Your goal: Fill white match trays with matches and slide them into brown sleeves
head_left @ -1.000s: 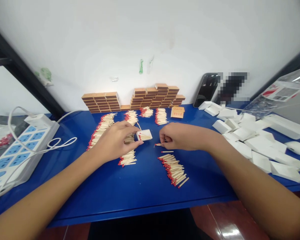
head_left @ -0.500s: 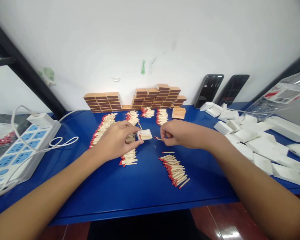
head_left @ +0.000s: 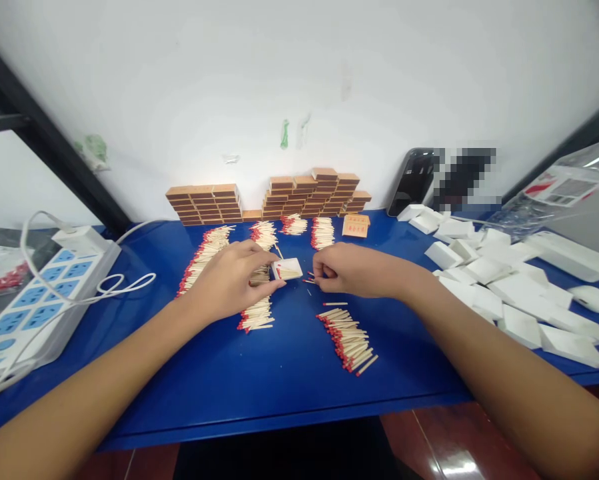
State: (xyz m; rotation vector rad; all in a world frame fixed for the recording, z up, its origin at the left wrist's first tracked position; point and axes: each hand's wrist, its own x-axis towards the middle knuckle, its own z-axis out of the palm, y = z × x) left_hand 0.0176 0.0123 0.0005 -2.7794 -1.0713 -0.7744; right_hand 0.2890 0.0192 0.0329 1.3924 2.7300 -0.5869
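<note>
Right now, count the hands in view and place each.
2: the left hand, left of the white tray it holds; the right hand, right of the tray, pinching matches.

A white wall [head_left: 204,87], scuffed with a green smear [head_left: 284,133], rises behind the blue worktop [head_left: 219,387]. Dark posts [head_left: 54,140] slant at left and right. Light glints on the near floor's [head_left: 424,427] red-brown tiles.

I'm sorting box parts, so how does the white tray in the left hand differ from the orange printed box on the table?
The white tray looks plain; the orange printed box bears red lettering. The tray is held in the left hand, while the box lies on the blue table. The tray shows matches inside; the box shows none. Both look roughly rectangular.
</note>
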